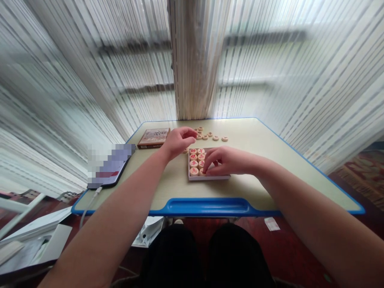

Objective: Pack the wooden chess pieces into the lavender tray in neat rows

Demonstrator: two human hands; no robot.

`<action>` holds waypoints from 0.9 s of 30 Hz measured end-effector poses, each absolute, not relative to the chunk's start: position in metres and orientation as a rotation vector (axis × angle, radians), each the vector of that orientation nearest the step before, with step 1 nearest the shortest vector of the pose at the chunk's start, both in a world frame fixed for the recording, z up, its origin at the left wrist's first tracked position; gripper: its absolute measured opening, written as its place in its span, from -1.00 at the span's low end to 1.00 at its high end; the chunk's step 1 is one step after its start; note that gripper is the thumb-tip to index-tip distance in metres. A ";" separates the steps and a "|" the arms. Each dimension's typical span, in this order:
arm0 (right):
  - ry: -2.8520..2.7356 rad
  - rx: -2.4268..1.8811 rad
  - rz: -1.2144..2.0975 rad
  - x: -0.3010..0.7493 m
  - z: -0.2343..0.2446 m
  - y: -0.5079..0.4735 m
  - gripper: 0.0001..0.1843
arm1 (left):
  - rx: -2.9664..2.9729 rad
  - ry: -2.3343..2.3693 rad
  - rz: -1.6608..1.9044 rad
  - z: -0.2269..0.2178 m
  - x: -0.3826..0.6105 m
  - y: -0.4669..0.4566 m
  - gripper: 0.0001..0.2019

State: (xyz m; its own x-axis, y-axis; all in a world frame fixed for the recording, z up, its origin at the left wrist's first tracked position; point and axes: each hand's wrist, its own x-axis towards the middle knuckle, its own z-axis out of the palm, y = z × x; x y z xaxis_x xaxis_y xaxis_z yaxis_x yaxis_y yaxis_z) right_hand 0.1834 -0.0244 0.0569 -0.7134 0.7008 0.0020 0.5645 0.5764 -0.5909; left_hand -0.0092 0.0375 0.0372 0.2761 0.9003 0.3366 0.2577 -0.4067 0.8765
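A white box (195, 177) on the table holds round wooden chess discs with red characters (197, 157). My right hand (226, 160) lies over the box's right half, fingertips pressed together on a disc at the box's front row. My left hand (177, 141) reaches past the box toward several loose discs (210, 136) on the far part of the table, its fingers curled and pinching at one of them; what it holds is hard to make out.
The cream table with a blue rim (210, 207) has a brown box lid (154, 137) at the far left and a phone (109, 166) with a cable at the left edge. Striped curtains hang behind. Papers lie on the floor at left.
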 end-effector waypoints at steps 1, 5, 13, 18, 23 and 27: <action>-2.567 -1.056 0.837 0.183 0.057 -0.025 -0.83 | 1.838 1.057 1.142 0.038 -0.009 0.037 -0.79; -2.546 -1.104 0.770 0.182 0.057 -0.026 -0.82 | 1.832 1.078 1.130 0.038 -0.009 0.036 -0.80; -2.597 -1.027 0.774 0.183 0.055 -0.024 -0.81 | 1.843 1.060 1.135 0.038 -0.009 0.036 -0.80; -2.589 -1.067 0.789 0.182 0.055 -0.024 -0.79 | 1.838 1.078 1.122 0.039 -0.010 0.035 -0.80; -2.526 -1.108 0.849 0.184 0.057 -0.024 -0.75 | 1.858 1.047 1.111 0.039 -0.010 0.035 -0.78; -2.465 -1.176 0.875 0.187 0.059 -0.022 -0.69 | 1.820 0.974 1.157 0.039 -0.011 0.037 -0.77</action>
